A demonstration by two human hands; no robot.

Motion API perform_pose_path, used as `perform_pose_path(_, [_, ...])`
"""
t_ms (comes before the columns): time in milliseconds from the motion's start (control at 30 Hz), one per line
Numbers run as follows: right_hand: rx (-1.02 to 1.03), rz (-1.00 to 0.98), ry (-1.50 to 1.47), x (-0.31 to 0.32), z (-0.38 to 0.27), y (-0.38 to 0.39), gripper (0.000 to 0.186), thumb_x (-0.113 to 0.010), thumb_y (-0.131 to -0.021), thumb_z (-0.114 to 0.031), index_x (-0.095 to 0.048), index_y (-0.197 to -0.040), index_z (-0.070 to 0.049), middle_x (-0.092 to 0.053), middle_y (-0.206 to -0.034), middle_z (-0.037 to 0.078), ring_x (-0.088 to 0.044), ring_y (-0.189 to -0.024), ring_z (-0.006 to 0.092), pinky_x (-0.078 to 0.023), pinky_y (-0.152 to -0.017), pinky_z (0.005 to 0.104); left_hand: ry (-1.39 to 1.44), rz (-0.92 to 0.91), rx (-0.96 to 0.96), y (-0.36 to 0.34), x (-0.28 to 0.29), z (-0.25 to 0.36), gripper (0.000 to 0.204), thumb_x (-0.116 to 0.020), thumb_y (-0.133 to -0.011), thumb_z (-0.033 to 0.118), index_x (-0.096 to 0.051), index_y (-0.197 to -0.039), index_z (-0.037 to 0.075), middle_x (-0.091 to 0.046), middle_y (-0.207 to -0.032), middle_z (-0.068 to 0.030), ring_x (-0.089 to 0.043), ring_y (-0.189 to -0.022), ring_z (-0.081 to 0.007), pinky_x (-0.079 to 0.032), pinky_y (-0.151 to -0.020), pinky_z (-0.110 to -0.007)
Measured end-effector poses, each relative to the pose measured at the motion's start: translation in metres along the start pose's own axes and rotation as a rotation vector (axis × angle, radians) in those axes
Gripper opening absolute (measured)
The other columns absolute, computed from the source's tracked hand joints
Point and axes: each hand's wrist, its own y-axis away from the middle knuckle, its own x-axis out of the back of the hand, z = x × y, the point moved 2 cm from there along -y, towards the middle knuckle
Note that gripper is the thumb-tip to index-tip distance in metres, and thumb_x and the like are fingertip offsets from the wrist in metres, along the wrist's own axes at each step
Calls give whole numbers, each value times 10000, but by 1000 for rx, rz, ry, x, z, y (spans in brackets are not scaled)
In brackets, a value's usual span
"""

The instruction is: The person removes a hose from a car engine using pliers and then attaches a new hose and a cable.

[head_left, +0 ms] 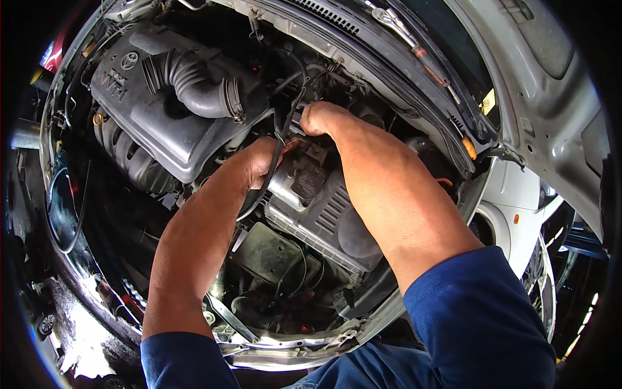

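Note:
Both my arms reach into an open engine bay. My left hand [263,157] is closed, its fingertips bunched beside a thin black hose [278,159] that runs down past them. To its right and a little farther in, my right hand [317,119] is curled, its fingers bent out of sight next to a small grey part. What either hand grips is hidden. Just below the hands sits a round metal housing [285,186] with a dark, dusty block [307,182] on it. It adjoins the black air filter box [317,217].
A ribbed intake hose [188,87] lies loose on the grey engine cover [146,117]. A ratchet [395,24] and an orange-handled tool [431,68] rest along the cowl. The raised hood [525,84] stands at the right. A dusty flat-topped box [267,249] sits near the front.

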Motion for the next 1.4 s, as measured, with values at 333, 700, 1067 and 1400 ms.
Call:
perform_pose_path(333, [55, -15, 73, -4, -9, 8, 379, -559, -829, -108, -696, -1177, -49, -623, -1306, 144, -634, -1160, 299, -511, -966, 430, 71, -72, 5, 2, 0, -1, 344, -627, -968, 324, -643, -1083, 0, -698, -896, -114, -660, -698, -209, -568, -675, -359])
perform_pose_path(700, [-9, 36, -137, -19, -6, -8, 376, -585, -798, -133, -718, -1146, -78, -660, -1248, 134, -653, -1125, 306, -514, -946, 412, 82, -59, -3, 13, -9, 4, 332, -635, -959, 347, -662, -1010, 20, -658, -844, -91, -604, -677, -192, -531, -675, -359])
perform_pose_path(1067, [104, 53, -37, 17, -17, 53, 288, -571, -917, -185, -700, -1100, -3, -694, -1081, 211, -696, -954, 320, -573, -796, 405, -468, 141, -53, -6, 32, 4, 221, -559, -973, 244, -670, -959, 54, -645, -818, -86, -585, -690, -190, -503, -664, -360])
perform_pose_path(1400, [80, 488, -361, -27, 128, 269, 259, -737, -812, -196, -586, -915, -14, -662, -898, 166, -649, -857, 358, -509, -768, 450, -566, 333, -109, 55, 18, 21, 331, -583, -986, 251, -646, -1195, 3, -690, -1004, -89, -622, -973, -183, -470, -866, -315])
